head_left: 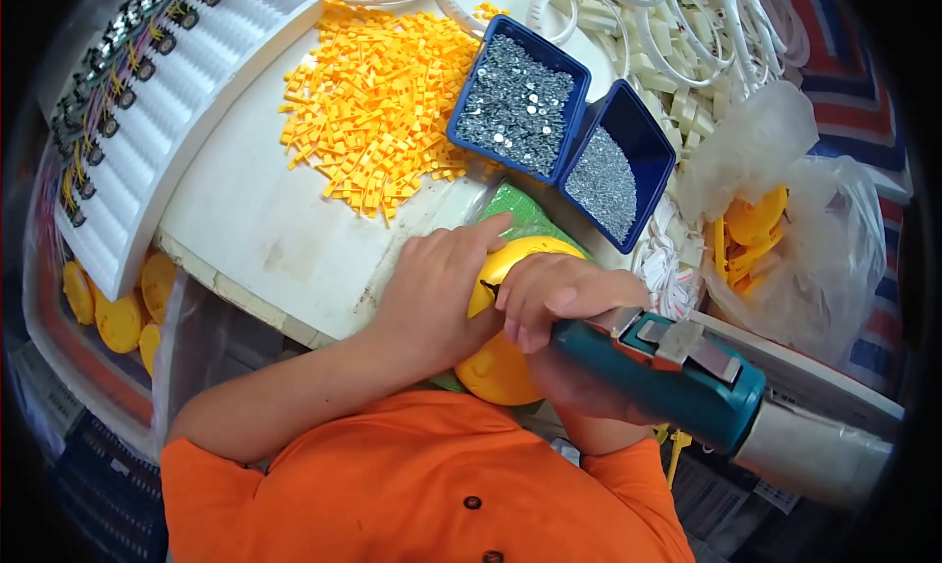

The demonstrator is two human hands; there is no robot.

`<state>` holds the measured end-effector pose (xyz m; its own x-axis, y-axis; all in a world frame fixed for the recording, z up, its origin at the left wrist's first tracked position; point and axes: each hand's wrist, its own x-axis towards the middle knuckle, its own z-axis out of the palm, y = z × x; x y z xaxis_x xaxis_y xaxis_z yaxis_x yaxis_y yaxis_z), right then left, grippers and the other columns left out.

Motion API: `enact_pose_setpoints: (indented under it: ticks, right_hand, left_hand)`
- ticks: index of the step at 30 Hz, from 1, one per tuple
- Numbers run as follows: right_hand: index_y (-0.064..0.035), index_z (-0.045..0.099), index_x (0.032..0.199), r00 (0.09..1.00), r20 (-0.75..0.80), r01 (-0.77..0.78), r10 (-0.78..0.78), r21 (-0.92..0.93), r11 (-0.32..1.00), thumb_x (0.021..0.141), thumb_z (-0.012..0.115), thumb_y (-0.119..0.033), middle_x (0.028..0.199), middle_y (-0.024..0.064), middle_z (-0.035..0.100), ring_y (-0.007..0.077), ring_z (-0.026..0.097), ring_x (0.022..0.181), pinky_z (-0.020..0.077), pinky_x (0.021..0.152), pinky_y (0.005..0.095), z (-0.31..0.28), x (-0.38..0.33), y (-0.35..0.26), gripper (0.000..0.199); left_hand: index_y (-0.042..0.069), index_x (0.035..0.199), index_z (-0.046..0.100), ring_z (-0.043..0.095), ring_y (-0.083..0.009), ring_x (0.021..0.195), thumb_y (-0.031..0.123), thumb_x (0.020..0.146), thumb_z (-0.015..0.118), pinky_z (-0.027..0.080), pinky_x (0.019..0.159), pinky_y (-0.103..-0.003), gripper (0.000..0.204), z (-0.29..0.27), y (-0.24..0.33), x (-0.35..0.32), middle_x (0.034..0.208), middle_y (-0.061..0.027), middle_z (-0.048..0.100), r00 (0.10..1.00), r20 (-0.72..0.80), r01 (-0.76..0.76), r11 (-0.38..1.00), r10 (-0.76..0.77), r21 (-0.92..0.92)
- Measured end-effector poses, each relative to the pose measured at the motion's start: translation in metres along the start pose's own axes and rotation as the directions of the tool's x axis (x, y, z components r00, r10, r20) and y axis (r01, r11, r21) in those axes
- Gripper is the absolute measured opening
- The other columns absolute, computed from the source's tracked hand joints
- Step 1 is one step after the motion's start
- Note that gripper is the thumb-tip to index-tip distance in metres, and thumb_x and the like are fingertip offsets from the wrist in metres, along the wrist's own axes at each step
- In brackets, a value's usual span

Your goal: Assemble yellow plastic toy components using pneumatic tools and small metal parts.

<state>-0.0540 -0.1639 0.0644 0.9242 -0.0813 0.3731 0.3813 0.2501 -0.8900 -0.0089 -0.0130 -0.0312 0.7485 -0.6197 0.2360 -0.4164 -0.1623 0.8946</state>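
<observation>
Close in front of my orange shirt, a round yellow plastic housing (505, 372) lies on a green pad (525, 213) at the bench edge. My left hand (432, 274) is closed around its left side, the index finger stretched along the rim. With my right hand (569, 293) I grip a teal power screwdriver (657, 372), its grey rear end (810, 450) toward the lower right. Its tip is hidden behind my hand. A short black wire shows at the yellow housing between my hands.
Beyond my hands are a heap of small yellow pieces (383, 102) and two blue bins of screws (520, 102) (603, 176). A white ridged tray with wired parts (196, 92) stands left. White rings (687, 33) and a clear bag (834, 259) with yellow parts lie right.
</observation>
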Motion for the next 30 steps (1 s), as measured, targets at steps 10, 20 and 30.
enact_pose_setpoints:
  ticks: [10, 20, 30]
  right_hand:
    - [0.0006, 0.054, 0.135, 0.971, -0.222, 0.090, -0.084, 0.015, 0.996, 0.086, 0.044, -0.079, 0.081, 0.0125, 0.061, 0.0233, 0.057, 0.075, 0.0436, 0.076, 0.0386, -0.035, 0.007, -0.008, 0.094]
    - [0.0047, 0.063, 0.116, 0.966, -0.256, 0.037, -0.018, 0.070, 0.997, 0.082, 0.044, -0.079, 0.080, 0.0155, 0.063, 0.0255, 0.059, 0.071, 0.0481, 0.071, 0.0391, -0.044, -0.006, 0.023, 0.093]
    - [0.0025, 0.050, 0.134, 0.950, -0.310, 0.053, -0.022, 0.091, 0.994, 0.079, 0.052, -0.082, 0.085, 0.0148, 0.064, 0.0250, 0.060, 0.079, 0.0455, 0.081, 0.0381, -0.045, -0.008, -0.010, 0.101]
  left_hand:
    - [0.002, 0.134, 0.054, 0.059, -0.0343, 0.112, 0.023, 0.085, 0.074, 0.045, 0.097, -0.045, 0.056, 0.005, 0.014, 0.049, 0.121, -0.0156, 0.064, 0.972, 0.199, -0.142, 0.986, 0.123, 0.085]
    - [0.003, 0.123, 0.056, 0.063, -0.0377, 0.103, 0.017, 0.080, 0.076, 0.049, 0.089, -0.047, 0.050, 0.016, 0.013, 0.059, 0.107, -0.0178, 0.068, 0.980, 0.184, -0.085, 0.996, 0.078, 0.028]
    - [0.003, 0.118, 0.060, 0.061, -0.0352, 0.105, 0.018, 0.081, 0.076, 0.048, 0.089, -0.046, 0.043, 0.015, 0.014, 0.062, 0.110, -0.0152, 0.066, 0.961, 0.261, -0.125, 0.986, 0.094, 0.106]
